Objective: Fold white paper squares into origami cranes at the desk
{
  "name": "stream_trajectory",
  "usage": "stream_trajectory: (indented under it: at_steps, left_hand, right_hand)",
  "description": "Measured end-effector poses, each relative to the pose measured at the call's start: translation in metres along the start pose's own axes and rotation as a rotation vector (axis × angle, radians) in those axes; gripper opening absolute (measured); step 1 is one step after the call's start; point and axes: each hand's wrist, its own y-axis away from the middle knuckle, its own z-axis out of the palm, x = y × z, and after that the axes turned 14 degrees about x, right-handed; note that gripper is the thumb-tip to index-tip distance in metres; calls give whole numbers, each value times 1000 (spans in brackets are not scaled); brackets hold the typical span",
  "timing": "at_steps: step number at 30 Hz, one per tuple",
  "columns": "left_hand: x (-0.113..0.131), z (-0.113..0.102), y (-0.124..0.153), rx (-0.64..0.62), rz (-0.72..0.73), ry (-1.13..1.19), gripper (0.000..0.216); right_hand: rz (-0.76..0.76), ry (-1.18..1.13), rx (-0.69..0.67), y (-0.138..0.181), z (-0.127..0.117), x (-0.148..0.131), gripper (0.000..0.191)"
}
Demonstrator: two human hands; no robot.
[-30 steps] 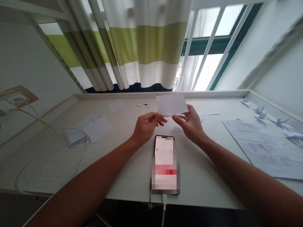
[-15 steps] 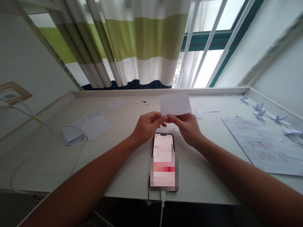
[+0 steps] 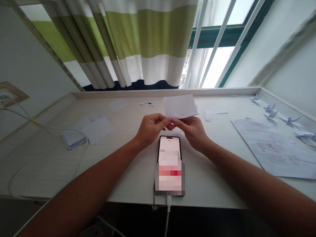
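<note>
A white sheet of paper [image 3: 180,106] stands tilted up above the desk, gripped along its lower edge by both hands. My left hand [image 3: 152,129] pinches it near the lower left corner, thumb in front. With its thumb close to the left one, my right hand [image 3: 192,131] pinches the same edge, its other fingers behind the paper and partly hidden. Just below the hands lies a phone [image 3: 170,144] with its screen lit and partly pixelated, a white cable [image 3: 169,205] plugged into its lower end.
A pile of paper sheets [image 3: 97,129] lies at left, crossed by a white cord [image 3: 82,158]. At right are a written sheet [image 3: 271,144] and several folded paper cranes [image 3: 291,121]. Paper scraps [image 3: 208,116] and a small blue-and-white item [image 3: 149,103] lie farther back. A raised rim [image 3: 123,94] borders the desk.
The view has shifted slightly, moving the whole scene up and left in the picture. Both hands keep hold of the paper, and the thumbs press along its lower edge.
</note>
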Motion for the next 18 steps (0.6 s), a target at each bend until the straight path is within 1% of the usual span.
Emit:
stream_trajectory:
  at_steps: [4, 9, 15, 18]
  left_hand:
    - [1, 0, 0, -11, -20, 19, 35]
    - [3, 0, -1, -26, 0, 9, 30]
    - [5, -2, -3, 12, -4, -16, 29]
    - [5, -3, -3, 15, -21, -14, 30]
  right_hand:
    - [20, -26, 14, 2, 2, 2, 22]
    - [35, -140, 40, -2, 1, 8, 15]
    - [30, -167, 158, -9, -3, 10, 19]
    - [37, -160, 153, -11, -4, 9, 21]
